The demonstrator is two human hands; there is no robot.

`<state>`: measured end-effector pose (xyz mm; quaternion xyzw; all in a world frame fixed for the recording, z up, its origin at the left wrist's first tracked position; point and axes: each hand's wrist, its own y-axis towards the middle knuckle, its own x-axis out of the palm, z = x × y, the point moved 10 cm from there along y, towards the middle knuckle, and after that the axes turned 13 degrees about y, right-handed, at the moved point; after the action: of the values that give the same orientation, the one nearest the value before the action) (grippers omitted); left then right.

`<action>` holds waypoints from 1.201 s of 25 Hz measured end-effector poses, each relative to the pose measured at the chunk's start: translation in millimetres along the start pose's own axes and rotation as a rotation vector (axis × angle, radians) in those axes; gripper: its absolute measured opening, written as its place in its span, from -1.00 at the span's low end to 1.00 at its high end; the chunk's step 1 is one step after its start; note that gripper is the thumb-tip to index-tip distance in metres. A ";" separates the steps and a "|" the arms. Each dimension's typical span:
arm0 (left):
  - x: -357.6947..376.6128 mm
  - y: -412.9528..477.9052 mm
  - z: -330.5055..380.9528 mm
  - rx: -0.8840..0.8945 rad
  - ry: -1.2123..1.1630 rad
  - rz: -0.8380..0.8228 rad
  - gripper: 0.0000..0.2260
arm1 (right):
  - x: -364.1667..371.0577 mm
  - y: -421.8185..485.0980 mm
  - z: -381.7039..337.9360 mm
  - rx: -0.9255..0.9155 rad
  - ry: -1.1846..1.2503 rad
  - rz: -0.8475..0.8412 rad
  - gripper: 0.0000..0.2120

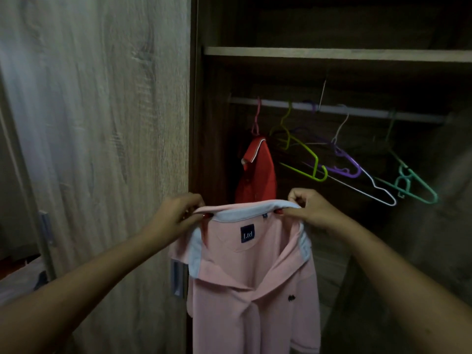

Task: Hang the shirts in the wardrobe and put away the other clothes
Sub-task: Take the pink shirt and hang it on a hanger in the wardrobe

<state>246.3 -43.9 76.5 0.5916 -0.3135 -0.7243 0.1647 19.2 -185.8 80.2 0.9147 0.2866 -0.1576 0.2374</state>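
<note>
I hold a pink polo shirt (255, 290) with a pale blue collar up in front of the open wardrobe. My left hand (176, 213) pinches the collar's left end and my right hand (309, 208) pinches its right end. A red hanger seems to sit inside the shirt; only small red bits show at the collar. A red polo shirt (258, 172) hangs on a pink hanger at the left end of the rail (357, 111). Several empty hangers hang further right: a lime one (306, 159), a purple one (344, 162), a white one (378, 187) and a teal one (413, 185).
The closed wardrobe door (102, 123) fills the left half, with a handle (177, 279) near the shirt. A shelf (332, 54) runs above the rail. The wardrobe interior is dark. A bed edge with cloth shows at the far lower left (20, 277).
</note>
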 end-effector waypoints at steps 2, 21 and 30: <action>-6.6 11.4 1.4 -0.045 -0.034 0.040 -0.70 | -10.4 9.6 -3.6 -0.010 -0.023 0.004 -0.71; -5.1 47.3 -26.3 -0.298 -0.377 -0.038 -0.76 | -95.0 86.9 -8.4 -0.095 -0.136 0.694 -0.81; 7.9 47.0 -29.5 -0.354 -0.477 -0.043 -0.67 | -42.5 -4.1 96.9 -0.052 0.224 0.742 -0.96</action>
<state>266.5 -91.6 98.0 0.3730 -0.1995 -0.8897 0.1718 -31.4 -252.8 15.7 0.9614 -0.0357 0.0472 0.2686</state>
